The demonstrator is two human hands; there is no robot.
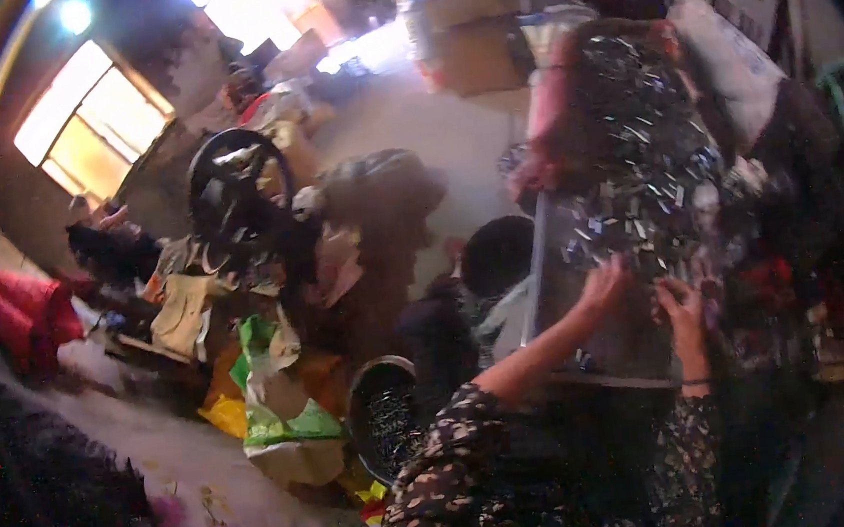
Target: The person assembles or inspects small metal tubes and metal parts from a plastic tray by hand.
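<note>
Head view only, blurry. Both forearms come up from the lower edge in dark floral-print sleeves. Left hand [606,282] sits on the near edge of a heap of small metal pieces [637,134], fingers curled down into the scraps; looks like it's gripping or raking some, but can't tell whether anything is actually pinched. Right hand [682,306] is just beside it to the right, fingers spread and raised against the same edge of the heap, touching or nearly touching the pieces; grasp can't be made out either. The heap lies on a tilted flat tray [612,372] with a pale rim running up its left side; the bulk of the pieces sits above and beyond both hands, running away to the upper right. Below-left of the left forearm, a dark round basin [383,417] holds more of the same small pieces, well apart from the hands. Another person's dark-haired head [496,252] is just left of the tray rim. Further left: crumpled green and yellow bags [274,407], a black wheel [234,180], a red bundle [20,314].
</note>
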